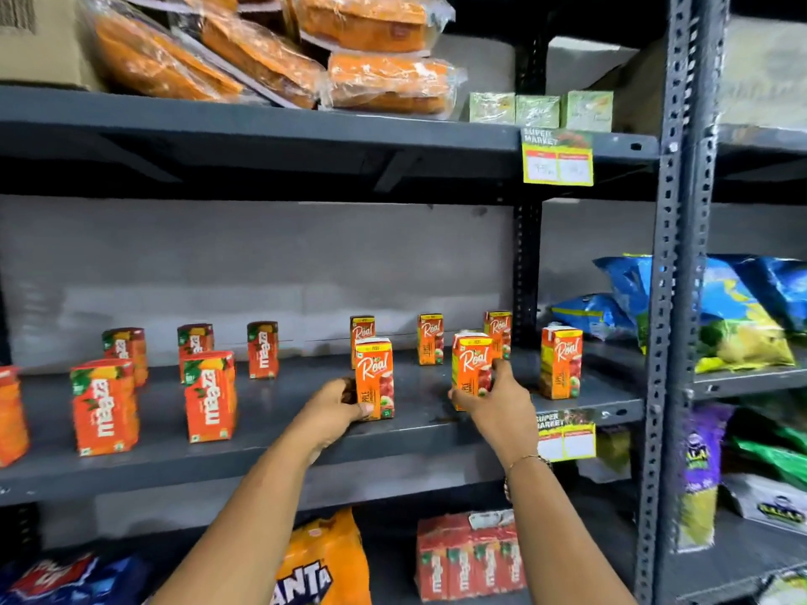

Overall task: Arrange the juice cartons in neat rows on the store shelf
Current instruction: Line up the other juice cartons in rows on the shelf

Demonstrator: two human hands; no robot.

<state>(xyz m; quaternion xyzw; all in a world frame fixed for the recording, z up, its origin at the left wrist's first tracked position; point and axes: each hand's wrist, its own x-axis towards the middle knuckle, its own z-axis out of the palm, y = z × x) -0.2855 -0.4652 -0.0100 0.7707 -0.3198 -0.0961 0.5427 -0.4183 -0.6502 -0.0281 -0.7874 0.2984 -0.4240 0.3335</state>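
Small orange juice cartons stand upright in two loose rows on the grey middle shelf (270, 443). My left hand (334, 410) grips the lower left side of a front-row Real carton (376, 377). My right hand (498, 401) is closed around another front Real carton (470, 364). A third front Real carton (560, 362) stands free to the right. Three more Real cartons (430, 339) line the back. Red Maaza cartons (209, 395) stand to the left, in front and back rows.
A dark upright post (666, 299) bounds the shelf on the right, with blue snack bags (742, 312) beyond it. Wrapped orange packs (384, 80) lie on the upper shelf. Below sit a Fanta bag (323, 565) and a Maaza multipack (469, 556). Price tags (557, 158) hang from shelf edges.
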